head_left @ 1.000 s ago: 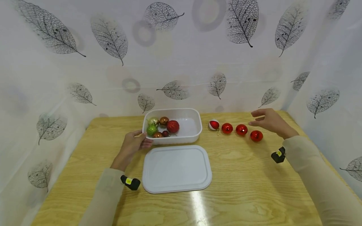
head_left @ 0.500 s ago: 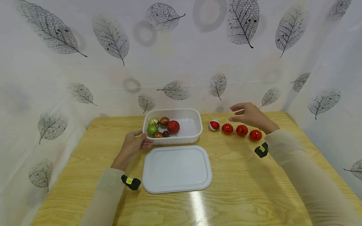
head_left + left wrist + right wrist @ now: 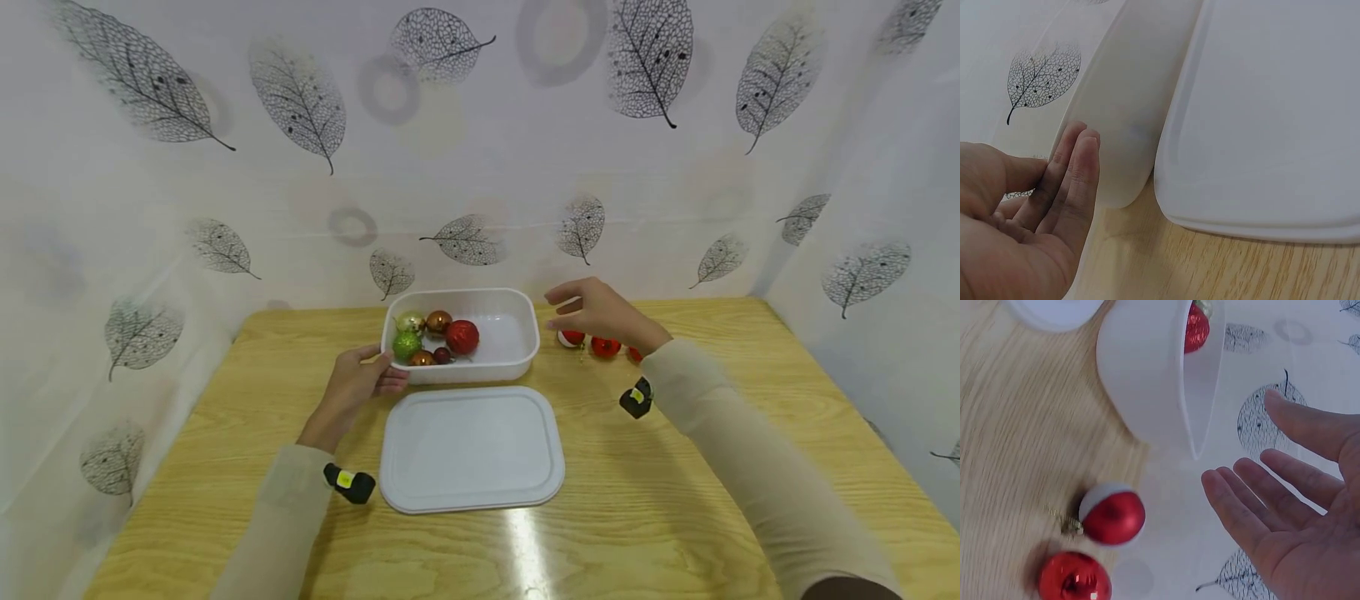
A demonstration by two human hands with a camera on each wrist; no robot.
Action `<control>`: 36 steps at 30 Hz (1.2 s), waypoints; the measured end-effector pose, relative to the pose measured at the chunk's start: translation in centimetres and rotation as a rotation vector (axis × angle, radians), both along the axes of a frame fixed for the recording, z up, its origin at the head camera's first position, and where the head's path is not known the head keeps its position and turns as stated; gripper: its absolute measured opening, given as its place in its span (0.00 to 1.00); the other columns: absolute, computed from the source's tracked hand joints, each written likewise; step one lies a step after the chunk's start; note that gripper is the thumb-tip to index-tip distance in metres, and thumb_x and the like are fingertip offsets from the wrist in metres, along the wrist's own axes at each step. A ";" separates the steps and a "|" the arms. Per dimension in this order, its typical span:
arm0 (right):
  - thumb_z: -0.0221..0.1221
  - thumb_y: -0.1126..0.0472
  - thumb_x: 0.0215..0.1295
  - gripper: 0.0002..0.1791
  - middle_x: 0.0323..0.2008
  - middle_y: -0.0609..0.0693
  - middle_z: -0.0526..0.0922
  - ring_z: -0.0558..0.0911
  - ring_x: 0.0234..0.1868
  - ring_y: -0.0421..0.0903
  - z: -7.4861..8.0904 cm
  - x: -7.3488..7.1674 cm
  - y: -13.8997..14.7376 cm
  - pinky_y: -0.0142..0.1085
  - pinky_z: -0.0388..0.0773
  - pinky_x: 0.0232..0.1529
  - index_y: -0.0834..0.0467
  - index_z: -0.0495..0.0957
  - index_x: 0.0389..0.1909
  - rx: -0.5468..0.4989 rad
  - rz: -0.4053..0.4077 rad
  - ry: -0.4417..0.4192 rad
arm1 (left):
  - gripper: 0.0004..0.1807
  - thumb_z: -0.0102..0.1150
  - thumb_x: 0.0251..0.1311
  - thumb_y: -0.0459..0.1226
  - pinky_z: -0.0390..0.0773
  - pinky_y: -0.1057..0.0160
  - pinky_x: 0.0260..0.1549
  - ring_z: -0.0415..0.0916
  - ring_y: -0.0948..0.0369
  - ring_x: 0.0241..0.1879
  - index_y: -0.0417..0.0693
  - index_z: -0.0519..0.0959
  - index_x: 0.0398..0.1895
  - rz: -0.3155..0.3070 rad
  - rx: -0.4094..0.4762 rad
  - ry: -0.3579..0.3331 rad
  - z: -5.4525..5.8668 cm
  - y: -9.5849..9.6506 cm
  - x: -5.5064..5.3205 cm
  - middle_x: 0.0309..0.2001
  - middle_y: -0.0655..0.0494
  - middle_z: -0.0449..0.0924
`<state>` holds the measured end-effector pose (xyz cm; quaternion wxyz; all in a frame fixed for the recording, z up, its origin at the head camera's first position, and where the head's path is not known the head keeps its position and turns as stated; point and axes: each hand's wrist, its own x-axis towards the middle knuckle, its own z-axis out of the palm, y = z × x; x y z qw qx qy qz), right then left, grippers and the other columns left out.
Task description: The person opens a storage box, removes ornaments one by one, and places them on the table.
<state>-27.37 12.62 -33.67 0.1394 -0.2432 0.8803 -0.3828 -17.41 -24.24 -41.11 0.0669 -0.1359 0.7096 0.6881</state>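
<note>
At its front left corner, the white plastic box (image 3: 468, 375) is pinched by my left hand (image 3: 351, 385), thumb at the rim and fingers against the outer wall. Inside, at the box's left, lie Christmas baubles: a large red one (image 3: 462, 337), a glittery green one (image 3: 407, 344), and gold, copper and small dark red ones. My right hand (image 3: 603, 312) hovers beside the box's right rim with fingers spread and nothing held. Below it on the table are a red-and-white bauble (image 3: 1116, 515) and shiny red baubles (image 3: 1074, 578), partly hidden by the hand in the head view.
A white lid (image 3: 472, 450) lies flat on the wooden table (image 3: 660, 500), just in front of the box. Behind the table hangs a pale leaf-patterned curtain (image 3: 495, 167), which also runs along both sides.
My right hand has moved left across the row of red baubles, from its right end to near the box. My left hand has stayed at the box corner.
</note>
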 end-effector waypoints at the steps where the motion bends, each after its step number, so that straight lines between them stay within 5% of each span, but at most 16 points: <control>1: 0.68 0.60 0.66 0.29 0.63 0.65 0.76 0.78 0.62 0.63 -0.1 0.0 -0.5 0.52 0.82 0.60 0.67 0.74 0.65 -0.010 0.008 -0.006 | 0.27 0.47 0.79 0.34 0.89 0.66 0.37 0.86 0.62 0.31 0.28 0.59 0.74 -0.001 -0.001 -0.001 0.0 0.0 0.0 0.34 0.46 0.87; 16: 0.68 0.63 0.65 0.27 0.57 0.64 0.80 0.82 0.58 0.59 -2.9 -0.3 -6.1 0.45 0.84 0.57 0.68 0.75 0.63 -0.131 0.093 -0.119 | 0.26 0.47 0.79 0.36 0.89 0.65 0.39 0.86 0.62 0.32 0.30 0.62 0.74 0.006 -0.018 -0.013 0.0 0.0 -0.1 0.34 0.46 0.87; 36: 0.70 0.64 0.62 0.32 0.59 0.67 0.76 0.82 0.53 0.57 -5.7 -0.7 -10.7 0.37 0.89 0.44 0.70 0.72 0.65 -0.096 0.043 -0.175 | 0.25 0.47 0.79 0.35 0.89 0.65 0.38 0.86 0.62 0.30 0.29 0.63 0.72 0.011 -0.023 0.003 -0.1 0.0 -0.1 0.33 0.46 0.86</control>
